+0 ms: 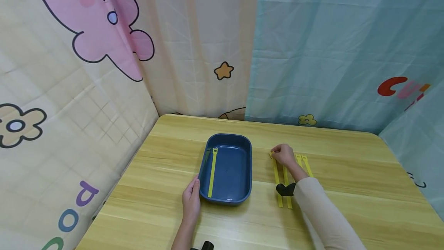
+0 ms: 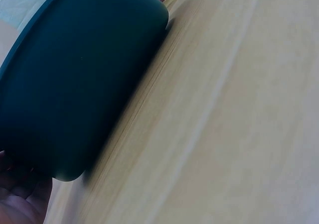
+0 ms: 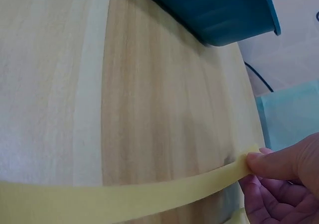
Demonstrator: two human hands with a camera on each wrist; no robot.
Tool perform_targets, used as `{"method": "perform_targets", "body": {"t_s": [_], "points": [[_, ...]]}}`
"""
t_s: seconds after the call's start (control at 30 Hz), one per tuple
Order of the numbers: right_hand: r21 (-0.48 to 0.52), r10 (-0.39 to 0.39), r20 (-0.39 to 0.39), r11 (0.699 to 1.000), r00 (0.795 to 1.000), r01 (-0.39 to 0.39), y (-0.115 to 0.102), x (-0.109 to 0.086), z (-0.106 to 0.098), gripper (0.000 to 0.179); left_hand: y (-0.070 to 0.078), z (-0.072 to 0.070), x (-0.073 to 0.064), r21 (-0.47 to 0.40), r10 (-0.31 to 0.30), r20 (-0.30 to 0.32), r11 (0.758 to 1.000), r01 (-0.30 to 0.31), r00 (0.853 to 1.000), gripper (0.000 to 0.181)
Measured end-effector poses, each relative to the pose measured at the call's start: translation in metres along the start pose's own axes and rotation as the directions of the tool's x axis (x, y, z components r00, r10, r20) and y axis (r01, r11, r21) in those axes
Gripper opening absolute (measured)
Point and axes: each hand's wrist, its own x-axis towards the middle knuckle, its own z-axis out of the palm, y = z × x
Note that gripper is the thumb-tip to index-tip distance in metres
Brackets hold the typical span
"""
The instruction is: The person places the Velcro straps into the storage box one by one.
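A blue plastic bin (image 1: pixel 250 165) stands on the table, with one flat yellow strap (image 1: pixel 213 173) lying lengthwise inside it. My left hand (image 1: pixel 192 200) rests against the bin's left side near the front corner, thumb by the rim. In the left wrist view that hand (image 2: pixel 22 196) shows beside the bin's lower corner (image 2: pixel 75 134). To the right of the bin, my right hand (image 1: pixel 284 155) pinches the far, slotted end of another yellow strap (image 1: pixel 276 173) between thumb and fingers. The right wrist view shows this strap (image 3: pixel 164 196) bending upward to the fingertips.
Several more yellow straps (image 1: pixel 306 163) lie side by side under and beyond the right forearm. The wooden table (image 1: pixel 364 173) meets printed cloth hangings (image 1: pixel 201 49) at its back and left edges. A black wrist mount (image 1: pixel 286 189) sits over the straps.
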Motion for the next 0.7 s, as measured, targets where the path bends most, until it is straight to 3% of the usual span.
{"method": "perform_targets", "body": {"t_s": [0.7], "points": [[0.159,-0.066,-0.011,0.985,0.998,0.067,-0.012,-0.011,-0.017,0.014,0.000,-0.001,-0.002,-0.018,0.010,0.018,1.000,-0.010,1.000,0.035]]}}
